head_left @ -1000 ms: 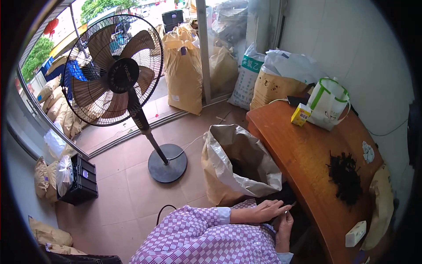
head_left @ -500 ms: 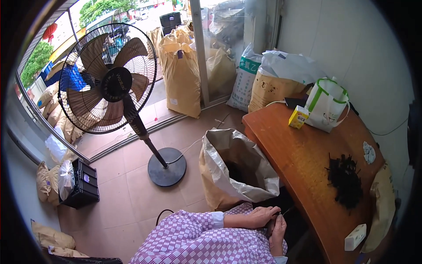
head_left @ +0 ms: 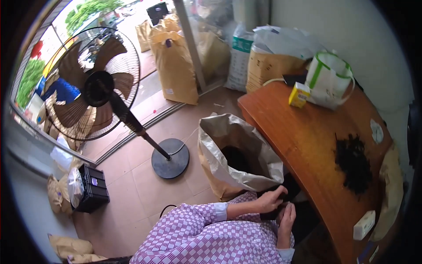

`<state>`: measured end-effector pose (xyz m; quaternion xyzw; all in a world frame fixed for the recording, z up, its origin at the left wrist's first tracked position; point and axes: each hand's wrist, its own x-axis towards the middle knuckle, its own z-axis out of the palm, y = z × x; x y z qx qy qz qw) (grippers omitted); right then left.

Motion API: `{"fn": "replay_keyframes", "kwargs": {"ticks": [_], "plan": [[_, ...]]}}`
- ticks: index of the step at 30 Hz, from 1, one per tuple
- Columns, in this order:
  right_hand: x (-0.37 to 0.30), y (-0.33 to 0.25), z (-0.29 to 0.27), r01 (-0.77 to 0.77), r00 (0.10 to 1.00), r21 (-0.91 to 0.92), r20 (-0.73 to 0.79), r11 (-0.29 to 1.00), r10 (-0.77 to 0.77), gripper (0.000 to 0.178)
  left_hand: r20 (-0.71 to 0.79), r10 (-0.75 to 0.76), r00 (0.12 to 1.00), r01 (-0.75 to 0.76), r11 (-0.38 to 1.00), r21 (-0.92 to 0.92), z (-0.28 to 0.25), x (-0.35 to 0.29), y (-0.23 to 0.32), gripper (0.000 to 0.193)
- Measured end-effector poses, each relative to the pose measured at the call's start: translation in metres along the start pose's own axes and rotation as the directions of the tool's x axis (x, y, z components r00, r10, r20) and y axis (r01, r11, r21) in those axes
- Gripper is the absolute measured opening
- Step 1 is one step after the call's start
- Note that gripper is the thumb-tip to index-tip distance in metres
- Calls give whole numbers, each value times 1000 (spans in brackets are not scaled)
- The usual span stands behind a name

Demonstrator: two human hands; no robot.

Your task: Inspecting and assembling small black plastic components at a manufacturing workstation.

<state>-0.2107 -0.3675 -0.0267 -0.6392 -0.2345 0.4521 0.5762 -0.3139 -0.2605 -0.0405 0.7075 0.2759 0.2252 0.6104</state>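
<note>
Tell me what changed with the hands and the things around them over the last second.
The left hand drew back from its forward reach toward the right hand; both now close around a small dark object in the lap. Whether anything was newly grasped is unclear. The view swung slightly. The open brown paper sack with silver lining, the pile of dark dried leaves on the wooden table and the black pedestal fan stayed put.

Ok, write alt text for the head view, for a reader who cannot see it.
Seen from above, a person in purple-checked sleeves has the left hand and right hand together on something dark beside an open brown paper sack. A wooden table on the right holds a dark pile; a standing fan is on the left.
</note>
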Motion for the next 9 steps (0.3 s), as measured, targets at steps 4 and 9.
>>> {"fn": "replay_keyframes", "kwargs": {"ticks": [4, 9], "plan": [[15, -34, 9, 122, 992, -86, 42, 989, -119, 18, 69, -62, 996, 80, 952, -295, -25, 7, 24, 31], [16, -46, 5, 145, 984, -53, 112, 988, -138, 19, 198, -46, 979, 126, 901, -415, -32, 10, 26, 34]]}}
